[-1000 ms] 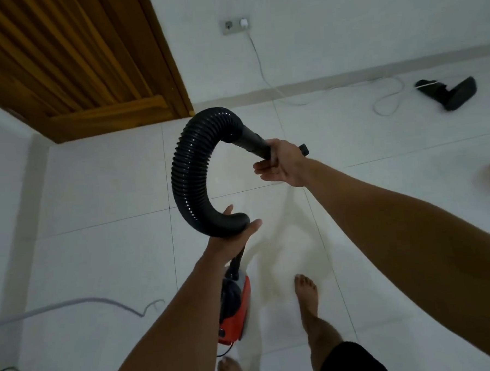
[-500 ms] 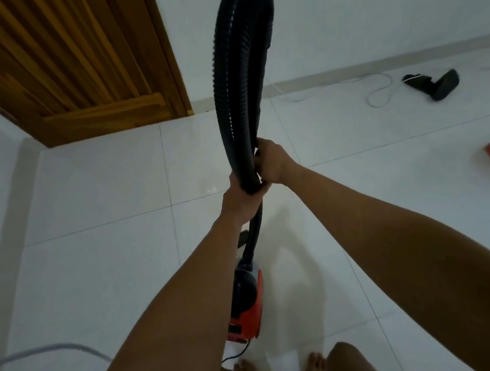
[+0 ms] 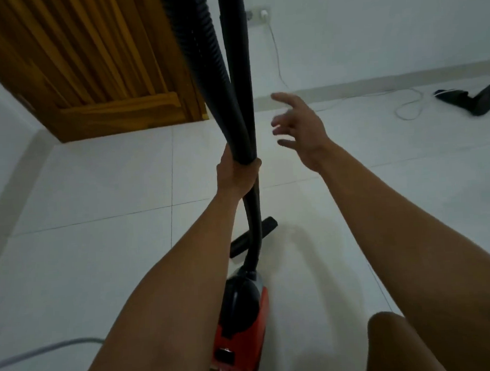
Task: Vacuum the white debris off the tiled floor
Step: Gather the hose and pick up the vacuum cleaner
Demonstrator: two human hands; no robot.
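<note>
A red and black vacuum cleaner (image 3: pixel 241 324) stands on the white tiled floor (image 3: pixel 96 193) below my arms. Its black ribbed hose (image 3: pixel 203 54) is folded double and rises out of the top of the frame. My left hand (image 3: pixel 236 173) grips both strands of the hose at mid-frame. My right hand (image 3: pixel 299 128) hovers just right of the hose, fingers spread, touching nothing. A black nozzle piece (image 3: pixel 253 237) lies on the floor behind the hose. No white debris shows on the tiles.
A wooden door (image 3: pixel 90 65) fills the upper left. A wall socket (image 3: pixel 259 14) with a white cable (image 3: pixel 404 106) running along the floor is at the back. A black floor-head attachment (image 3: pixel 472 101) lies far right. A grey cord (image 3: pixel 42 350) crosses bottom left. My knee (image 3: pixel 397 347) is at bottom right.
The hose was folded and lifted higher. My right hand let go of it and moved off to the right, opening. My left hand now holds both strands alone.
</note>
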